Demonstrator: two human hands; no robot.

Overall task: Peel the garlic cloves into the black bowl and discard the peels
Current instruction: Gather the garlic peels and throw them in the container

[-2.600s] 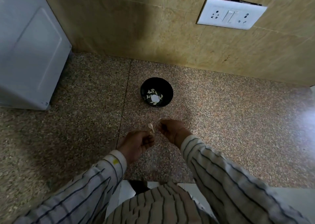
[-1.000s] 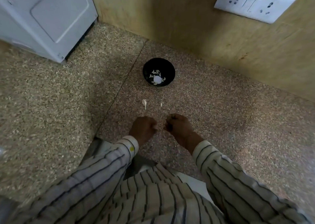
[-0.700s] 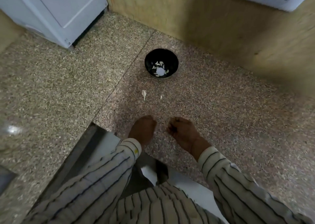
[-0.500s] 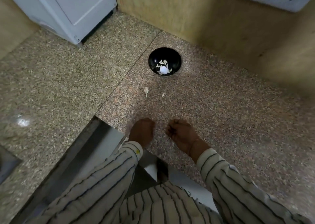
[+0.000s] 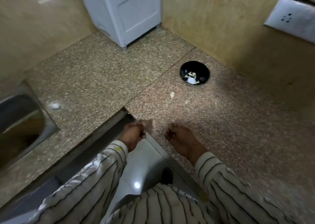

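1. view has swung left since half a second ago: bowl (image 5: 194, 73) now sits at 1 o'clock in frame, was near top centre; sink (image 5: 22, 121) has come into view at 9 o'clock.
2. white cabinet (image 5: 126, 13) moved from top left to 12 o'clock; socket plate (image 5: 293, 24) now at 2 o'clock on the wall.
3. left hand (image 5: 133, 136) has come off the counter (image 5: 95, 80) and hangs over the counter's inner corner edge, was above the stone before.
4. right hand (image 5: 180, 138) still over the counter near its front edge, at 5 o'clock from the bowl, well apart from it.
5. both hands have fingers curled into loose fists, set apart from each other; blurred, cannot tell if either pinches a clove or peel.
6. bowl stands on the counter near the back wall, same spot relative to the seam; holds pale garlic cloves (image 5: 191, 79) in its bottom.
7. peel (image 5: 172, 95) lies on the counter at 7 o'clock from the bowl, near it, not touching; same as before.
8. smaller scrap (image 5: 186, 102) at 5 o'clock from the peel, just beside it, also unmoved.
9. floor (image 5: 141, 165) shows between the arms, glossy, with a light glare.
10. striped sleeves (image 5: 238, 186) fill the bottom of frame, at 6 o'clock.
11. nothing lies between the hands and the bowl except the peel and scrap.
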